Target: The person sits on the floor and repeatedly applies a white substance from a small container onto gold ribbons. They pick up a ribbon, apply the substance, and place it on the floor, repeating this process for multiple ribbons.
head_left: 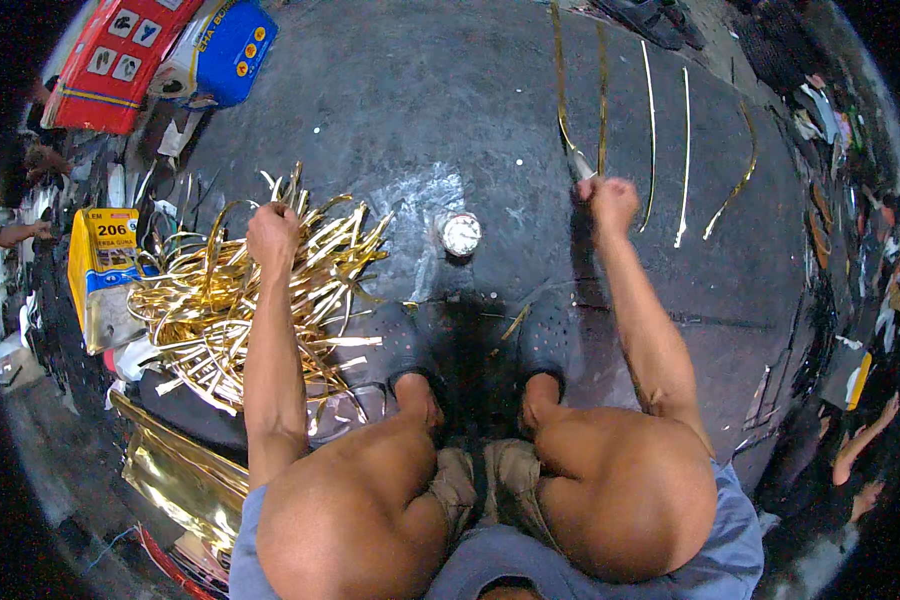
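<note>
On the left lies a heap of shiny gold strips (pixel 195 315), tangled and curling. My left hand (pixel 273 235) is closed above the far side of this heap, its fingertips pinched at a gold strip that loops down into the pile. Out to the right, my right hand (pixel 612 203) is closed around a short, pale, tapered piece (pixel 582 165); whether that is a tool or a bright strip end, I cannot tell. A long gold strip (pixel 560 90) runs away from it across the dark surface. Further right, several separate strips (pixel 684 150) lie spread roughly side by side.
A round whitish container (pixel 460 235) stands mid-surface. A yellow and blue can (pixel 107 275) is left of the heap, with red (pixel 120 60) and blue (pixel 232 50) boxes beyond. Gold sheet (pixel 185 475) lies near my left leg. Other people's arms (pixel 865 440) show at the rim.
</note>
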### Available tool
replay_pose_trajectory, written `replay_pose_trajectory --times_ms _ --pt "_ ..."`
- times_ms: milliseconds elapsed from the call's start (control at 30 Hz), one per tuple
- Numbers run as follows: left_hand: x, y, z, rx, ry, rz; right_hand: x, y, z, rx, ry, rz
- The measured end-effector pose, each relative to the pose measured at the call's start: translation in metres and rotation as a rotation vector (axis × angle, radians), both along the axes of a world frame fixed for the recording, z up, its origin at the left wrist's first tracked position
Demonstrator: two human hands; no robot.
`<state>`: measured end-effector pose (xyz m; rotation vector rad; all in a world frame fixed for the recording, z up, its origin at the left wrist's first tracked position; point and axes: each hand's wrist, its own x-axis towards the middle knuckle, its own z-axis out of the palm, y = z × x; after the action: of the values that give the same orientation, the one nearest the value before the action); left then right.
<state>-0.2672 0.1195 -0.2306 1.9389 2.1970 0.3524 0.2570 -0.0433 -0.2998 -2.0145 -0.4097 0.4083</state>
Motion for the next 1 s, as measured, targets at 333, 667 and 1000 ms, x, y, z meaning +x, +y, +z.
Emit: replay_pose_trajectory --times_ms 333,667,1000 --pt "0.097 -0.071 -0.017 -0.581 -1.093 -0.127 -0.204 -0.008 0.086 0.145 -0.372 0.995" --pt "0.102 -0.097 -0.025 -1.002 -1.603 -0.021 -0.219 0.007 0.094 0.325 0.152 0.600" --pt "0.098 -0.098 -0.001 -0.978 -1.155 -0.252 -0.162 -0.013 0.085 -0.026 -0.092 0.460"
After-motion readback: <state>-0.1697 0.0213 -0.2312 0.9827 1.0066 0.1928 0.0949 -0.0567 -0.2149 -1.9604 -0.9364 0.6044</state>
